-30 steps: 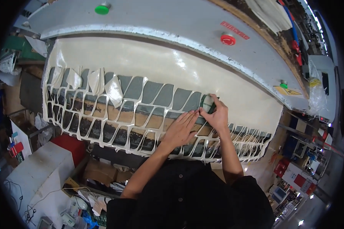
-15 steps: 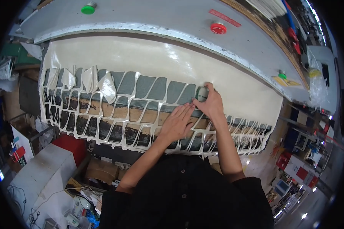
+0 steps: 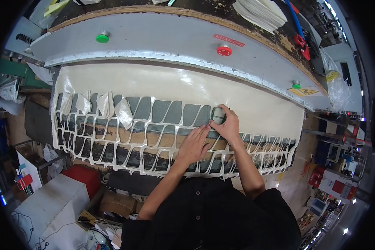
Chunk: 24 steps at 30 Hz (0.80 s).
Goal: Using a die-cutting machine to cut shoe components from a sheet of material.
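Note:
A wide cream sheet (image 3: 262,114) of smooth, shiny material lies before me, its near half cut into a lattice of slanted openings. My right hand (image 3: 230,125) has thumb and fingers closed around a small green-edged cutting die (image 3: 218,113), set on the sheet at the end of the row of openings. Just left of it, my left hand (image 3: 191,148) rests flat on the lattice, fingers stretched out and its tips near the right thumb. Several loose cut pieces (image 3: 123,112) lie on the left of the sheet, some overlapping.
Beyond the sheet runs a grey machine beam (image 3: 162,39) with a red button (image 3: 224,50) and green buttons (image 3: 102,37). On top are a stack of cream pieces (image 3: 260,14) and a red-handled tool (image 3: 302,46). A grey cabinet (image 3: 54,204) stands at lower left.
The whole view has tilted up, so more of the beam and its top shows. Both hands and the die keep about the same place on the sheet.

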{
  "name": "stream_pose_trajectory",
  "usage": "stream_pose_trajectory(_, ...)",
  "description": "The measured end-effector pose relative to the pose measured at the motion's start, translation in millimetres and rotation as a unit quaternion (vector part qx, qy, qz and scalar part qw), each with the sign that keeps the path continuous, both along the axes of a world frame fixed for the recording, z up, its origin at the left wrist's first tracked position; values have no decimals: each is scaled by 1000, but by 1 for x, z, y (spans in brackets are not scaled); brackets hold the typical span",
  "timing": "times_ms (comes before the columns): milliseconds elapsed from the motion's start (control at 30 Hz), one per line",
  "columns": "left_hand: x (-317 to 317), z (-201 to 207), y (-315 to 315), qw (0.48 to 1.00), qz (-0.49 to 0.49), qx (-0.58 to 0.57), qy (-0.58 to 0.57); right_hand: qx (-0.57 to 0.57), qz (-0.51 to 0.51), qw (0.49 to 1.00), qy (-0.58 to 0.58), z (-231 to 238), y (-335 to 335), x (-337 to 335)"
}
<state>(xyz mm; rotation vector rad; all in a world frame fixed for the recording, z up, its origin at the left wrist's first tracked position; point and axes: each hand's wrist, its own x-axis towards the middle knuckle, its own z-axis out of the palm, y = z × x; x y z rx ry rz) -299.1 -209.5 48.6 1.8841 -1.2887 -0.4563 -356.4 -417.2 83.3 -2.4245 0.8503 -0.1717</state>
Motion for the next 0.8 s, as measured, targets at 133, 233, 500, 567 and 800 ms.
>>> stream_pose_trajectory(133,1,-2,1,1000,13,-5,9,-10,-17,1000,-6,4,6,4)
stream_pose_trajectory(233,3,-2,-2,999,26,-16,36,-49,-19,999,-8,6,11,2)
stream_pose_trajectory(500,17,35,-98,986,25,19,-163,168,-174,951,-194,-47,-85,-45)
stream_pose_trajectory(567,18,26,-113,971,-18,94,-218,192,-216,914,-285,-53,-81,-42)
stream_pose_trajectory(800,10,19,-128,975,23,153,-159,131,-189,934,-272,-52,-69,-47)
